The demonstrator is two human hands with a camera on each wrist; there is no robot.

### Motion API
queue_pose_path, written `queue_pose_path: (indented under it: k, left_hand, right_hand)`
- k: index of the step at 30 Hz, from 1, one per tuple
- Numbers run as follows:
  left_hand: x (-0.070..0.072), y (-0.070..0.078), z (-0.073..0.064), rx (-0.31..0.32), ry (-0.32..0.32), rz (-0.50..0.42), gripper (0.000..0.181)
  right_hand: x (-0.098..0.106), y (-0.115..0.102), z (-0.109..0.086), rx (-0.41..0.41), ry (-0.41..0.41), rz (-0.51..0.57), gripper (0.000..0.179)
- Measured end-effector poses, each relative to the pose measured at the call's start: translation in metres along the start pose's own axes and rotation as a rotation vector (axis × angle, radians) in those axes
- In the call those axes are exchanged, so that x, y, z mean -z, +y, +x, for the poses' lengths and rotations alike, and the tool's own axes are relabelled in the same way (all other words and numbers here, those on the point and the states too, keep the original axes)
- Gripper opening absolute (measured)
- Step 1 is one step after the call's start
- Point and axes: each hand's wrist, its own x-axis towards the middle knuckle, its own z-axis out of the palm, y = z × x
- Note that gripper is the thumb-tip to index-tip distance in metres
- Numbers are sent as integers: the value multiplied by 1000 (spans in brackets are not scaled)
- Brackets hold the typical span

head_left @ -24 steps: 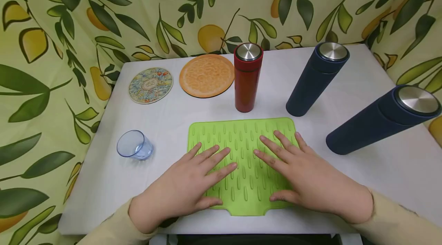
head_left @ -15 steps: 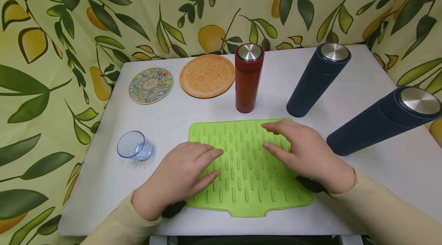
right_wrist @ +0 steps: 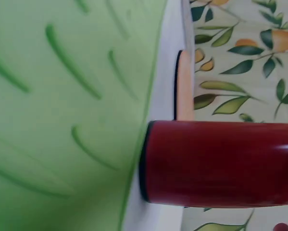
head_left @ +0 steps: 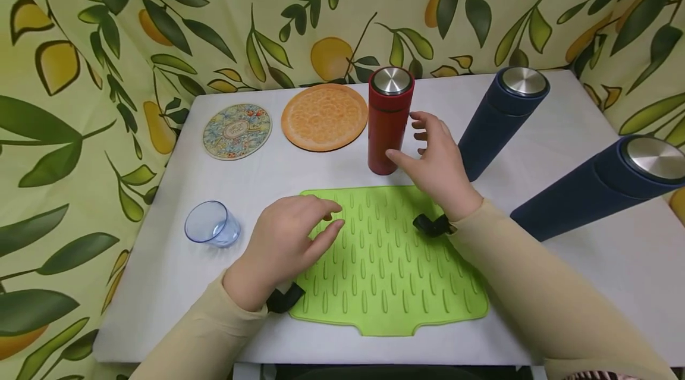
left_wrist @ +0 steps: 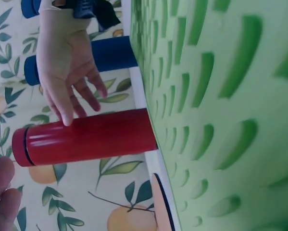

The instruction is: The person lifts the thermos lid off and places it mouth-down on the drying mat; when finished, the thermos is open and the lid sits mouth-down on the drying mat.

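red flask [head_left: 389, 133]: glossy (lid [head_left: 393, 80]: brushed metal) | blue flasks [head_left: 497, 124]: matt | green mat [head_left: 382, 261]: ridged, rubbery-looking

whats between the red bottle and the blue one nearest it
In the head view, the right hand, with white tabletop beyond it, lies between the red bottle and that blue bottle.

Long beige sleeves [head_left: 551, 288]; blk wrist-worn pcs [head_left: 430, 226]
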Motion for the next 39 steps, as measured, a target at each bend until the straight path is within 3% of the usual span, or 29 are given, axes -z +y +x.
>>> queue_pose_path:
  k: [8, 17, 23, 27, 34, 37, 39]
  left_hand:
    - [-4, -5, 12, 63, 51, -21, 22]
    - [-2, -8, 22, 110, 85, -45, 24]
    - [0, -11, 28, 131, 176, -79, 44]
    - [5, -12, 34, 138, 208, -154, 63]
    - [27, -6, 50, 212, 159, -418, 88]
    - [42, -5, 60, 250, 109, -530, 95]
    - [52, -5, 66, 261, 51, -546, 95]
  right_hand:
    - [-23, 6, 15, 13, 41, 39, 91]
    - [-37, 2, 12, 98, 46, 135, 81]
    - [-39, 0, -1, 228, 68, 186, 80]
    - [-34, -5, -15, 284, 81, 245, 78]
    - [-24, -14, -36, 361, 33, 213, 77]
    - [-23, -16, -40, 407, 9, 166, 77]
    - [-23, -18, -42, 428, -9, 124, 77]
